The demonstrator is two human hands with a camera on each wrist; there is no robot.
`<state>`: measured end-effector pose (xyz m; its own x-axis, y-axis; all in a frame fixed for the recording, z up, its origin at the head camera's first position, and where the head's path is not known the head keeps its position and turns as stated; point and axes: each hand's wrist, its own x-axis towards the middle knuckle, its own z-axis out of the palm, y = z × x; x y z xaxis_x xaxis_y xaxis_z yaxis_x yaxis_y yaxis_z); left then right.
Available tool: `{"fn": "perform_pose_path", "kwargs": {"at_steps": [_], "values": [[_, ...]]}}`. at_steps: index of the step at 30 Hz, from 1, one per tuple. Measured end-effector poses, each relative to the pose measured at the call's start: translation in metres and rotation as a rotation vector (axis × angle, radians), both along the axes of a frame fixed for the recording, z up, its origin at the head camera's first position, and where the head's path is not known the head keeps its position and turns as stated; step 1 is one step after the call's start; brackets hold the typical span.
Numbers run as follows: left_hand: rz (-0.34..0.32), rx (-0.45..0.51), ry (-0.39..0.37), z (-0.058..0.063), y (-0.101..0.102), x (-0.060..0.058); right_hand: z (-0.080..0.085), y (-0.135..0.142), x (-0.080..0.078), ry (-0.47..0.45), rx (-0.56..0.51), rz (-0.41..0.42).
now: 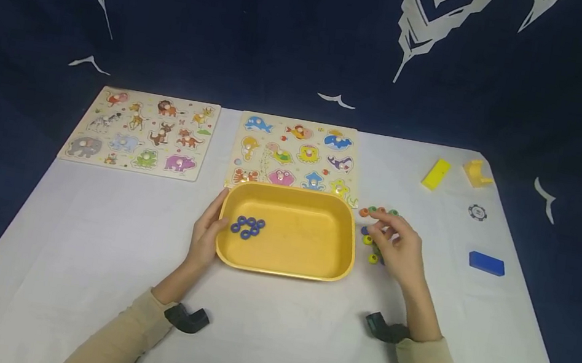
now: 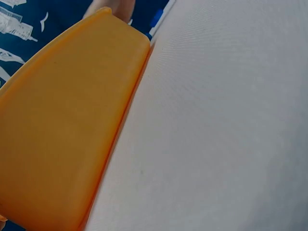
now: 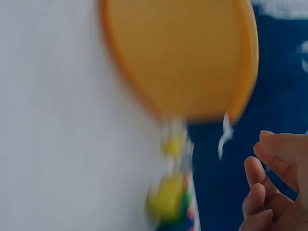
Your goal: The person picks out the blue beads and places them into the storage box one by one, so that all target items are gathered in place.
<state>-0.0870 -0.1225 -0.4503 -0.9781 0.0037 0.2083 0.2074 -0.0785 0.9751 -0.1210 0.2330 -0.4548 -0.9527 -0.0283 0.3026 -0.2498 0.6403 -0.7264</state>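
Note:
A yellow tray (image 1: 296,266) lies in the middle of the table, with several blue ring beads (image 1: 252,222) in its left part. My left hand (image 1: 206,238) grips the tray's left end, thumb over the rim and fingers along the outside. Just beyond the right end, my right hand (image 1: 399,246) hovers over a group of loose beads, among them a yellow bead (image 1: 372,259) and an orange bead (image 1: 364,213). Its fingers (image 3: 284,147) are bent with a gap before the thumb; nothing shows between them. The hand covers part of the group. Beads blur in the right wrist view.
Behind the tray is a sea-animal puzzle board (image 1: 296,145), its front edge partly hidden. Another animal puzzle board (image 1: 138,134) lies at the back left. On the right are a yellow block (image 1: 436,174), a yellow curved piece (image 1: 476,173), a patterned disc (image 1: 478,213) and a blue block (image 1: 487,263).

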Motion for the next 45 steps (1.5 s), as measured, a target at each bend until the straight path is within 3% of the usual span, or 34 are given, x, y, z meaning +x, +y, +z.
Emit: {"fn": "perform_pose_path", "kwargs": {"at_steps": [3,5,7,11,16,20,24,29,32,36,40,45], "values": [[-0.001,-0.002,-0.001,-0.001,-0.001,0.0,-0.034,0.034,-0.007,-0.064,0.073,-0.102],[0.002,-0.006,-0.002,-0.001,-0.001,0.0,-0.044,0.046,-0.01,-0.11,0.106,-0.135],[0.005,-0.007,-0.002,-0.001,-0.002,0.0,-0.04,0.048,-0.008,-0.157,0.093,-0.122],[0.005,-0.004,-0.008,-0.001,-0.001,0.0,-0.018,0.039,-0.002,-0.261,0.078,-0.085],[-0.001,0.009,-0.008,0.0,0.0,0.0,-0.004,0.033,0.0,-0.349,0.147,-0.055],[-0.002,0.015,0.0,-0.001,0.001,-0.002,-0.006,0.034,-0.002,-0.323,0.19,-0.06],[-0.008,0.017,0.0,-0.003,0.001,-0.002,-0.007,0.034,-0.006,-0.298,0.169,-0.073],[-0.004,0.008,0.003,-0.003,0.0,-0.002,-0.034,0.04,-0.026,-0.165,0.174,-0.08],[0.001,0.0,0.007,-0.003,-0.002,-0.002,-0.002,0.012,-0.024,-0.086,0.168,-0.002],[0.006,-0.002,0.003,-0.003,-0.003,-0.002,0.067,-0.051,-0.009,-0.064,0.124,0.187],[0.007,-0.003,-0.001,-0.003,-0.003,-0.002,0.069,-0.094,-0.013,-0.073,0.149,0.34],[0.0,-0.005,0.006,-0.001,-0.002,-0.002,0.053,-0.134,-0.016,-0.144,0.252,0.437]]}}
